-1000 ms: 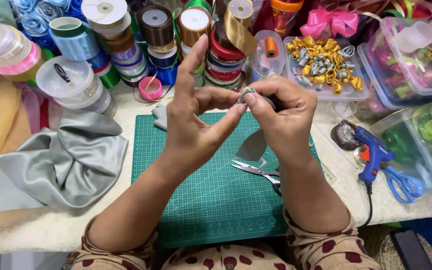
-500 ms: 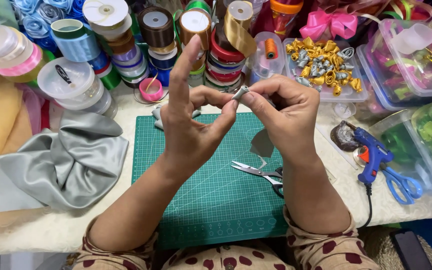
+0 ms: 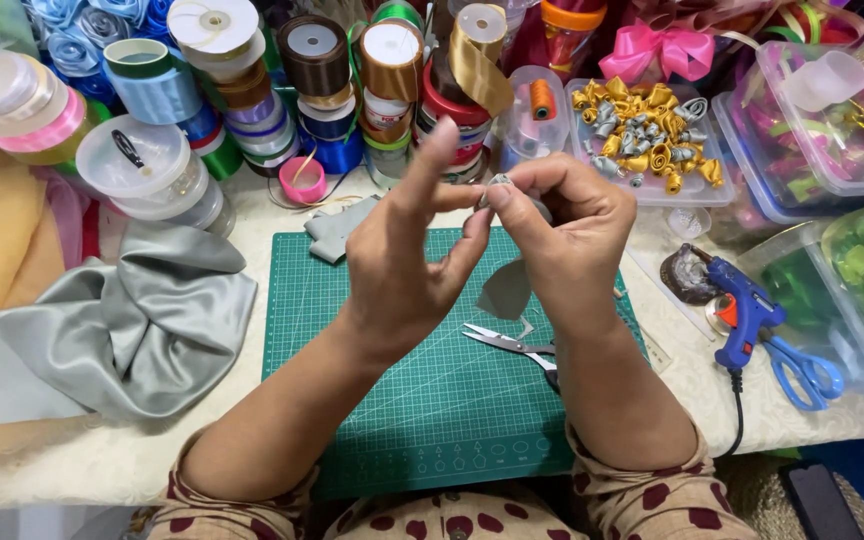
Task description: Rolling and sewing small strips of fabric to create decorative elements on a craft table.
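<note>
Two hands meet above the green cutting mat (image 3: 392, 400), raised well clear of the desk (image 3: 712, 400). Between them sits a small rolled piece of grey ribbon (image 3: 499, 184). The left hand (image 3: 402, 270) pinches it with thumb and a bent finger, its index finger standing straight up. The right hand (image 3: 567, 235) is closed on the same roll from the other side, and a loose grey tail (image 3: 505, 290) hangs below its palm. Under the right wrist, scissors (image 3: 512, 345) lie on the mat. A folded heap of grey satin (image 3: 122, 320) rests left of the mat. A blue glue gun (image 3: 742, 315) lies to the right, beside blue-handled scissors (image 3: 807, 372). Ribbon spools (image 3: 317, 60) crowd the far edge.
</note>
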